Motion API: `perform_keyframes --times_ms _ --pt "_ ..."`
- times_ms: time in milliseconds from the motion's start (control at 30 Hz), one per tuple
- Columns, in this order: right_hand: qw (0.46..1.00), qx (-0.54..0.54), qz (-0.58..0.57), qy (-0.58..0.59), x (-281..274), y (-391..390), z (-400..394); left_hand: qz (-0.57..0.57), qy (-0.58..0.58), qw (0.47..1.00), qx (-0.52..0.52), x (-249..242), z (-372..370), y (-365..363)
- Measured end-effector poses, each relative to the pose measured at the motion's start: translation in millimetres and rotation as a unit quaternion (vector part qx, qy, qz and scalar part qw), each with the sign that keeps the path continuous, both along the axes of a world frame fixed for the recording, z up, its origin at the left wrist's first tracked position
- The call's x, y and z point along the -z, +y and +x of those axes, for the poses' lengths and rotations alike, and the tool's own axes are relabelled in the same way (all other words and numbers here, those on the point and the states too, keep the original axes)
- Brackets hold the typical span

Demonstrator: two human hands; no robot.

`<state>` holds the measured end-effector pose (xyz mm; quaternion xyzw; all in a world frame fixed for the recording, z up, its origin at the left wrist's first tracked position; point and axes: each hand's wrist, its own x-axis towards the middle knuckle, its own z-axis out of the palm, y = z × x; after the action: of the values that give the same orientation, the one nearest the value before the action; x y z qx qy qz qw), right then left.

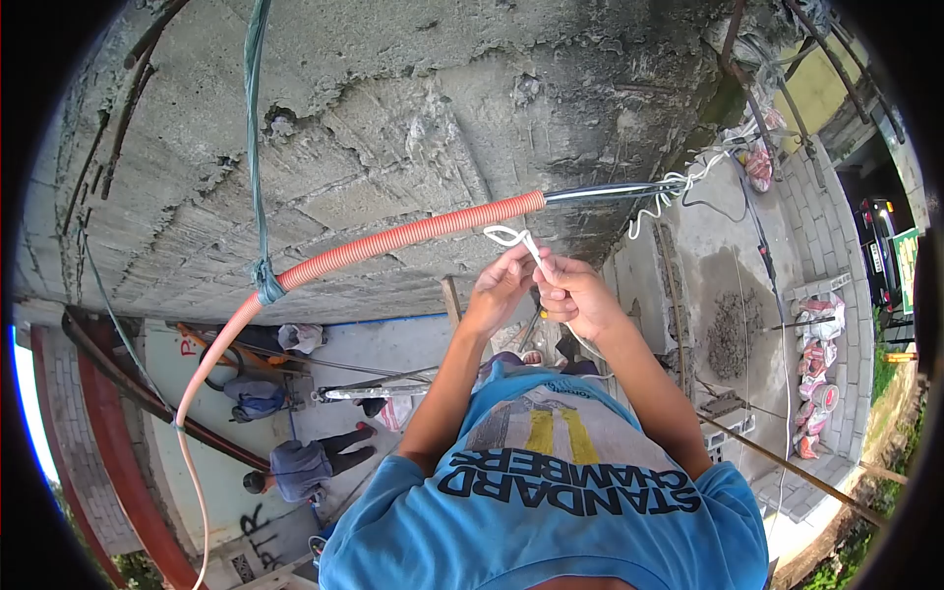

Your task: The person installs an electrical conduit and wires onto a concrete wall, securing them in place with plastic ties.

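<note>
Both hands meet in front of the chest, just below the open end of an orange corrugated conduit [413,228]. My left hand [503,285] pinches a white wire [503,234], whose bent loop sticks up above the fingers. Close beside it, my right hand [578,295] has its fingers closed on the same wire, and a white length trails down below it. Dark and light wires [610,191] come out of the conduit and run right to a tangle of curled white wire [678,187]. A teal strap [265,280] is tied round the conduit.
A rough concrete surface [393,118] fills the top. Bent rebar [128,128] juts out at the upper left. Another person [300,467] is on the floor below at left, near a blue backpack [254,398]. Filled sacks [816,364] line the block wall at right.
</note>
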<state>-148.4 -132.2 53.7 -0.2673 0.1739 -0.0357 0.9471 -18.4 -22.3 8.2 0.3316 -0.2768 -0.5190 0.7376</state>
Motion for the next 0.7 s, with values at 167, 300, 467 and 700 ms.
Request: perform_keyframes --times_ms 167,300,467,700 --pt "0.996 -0.049 0.022 -0.067 -19.1 10.3 -10.6 -0.259 0.105 0.946 0.163 -12.8 -5.2 -34.8" --pt "0.991 -0.061 0.035 -0.114 -34.0 10.0 -25.1 -0.374 0.074 0.894 0.235 -40.1 -13.4 -52.6" --pt "0.995 0.056 -0.039 -0.076 -31.8 8.8 -33.0 -0.125 -0.061 0.989 0.048 -58.7 -16.5 -41.2" --pt "0.976 0.181 -0.124 -0.009 4.2 21.8 -22.9 0.066 -0.286 0.953 -0.074 -61.6 -15.3 -37.7"
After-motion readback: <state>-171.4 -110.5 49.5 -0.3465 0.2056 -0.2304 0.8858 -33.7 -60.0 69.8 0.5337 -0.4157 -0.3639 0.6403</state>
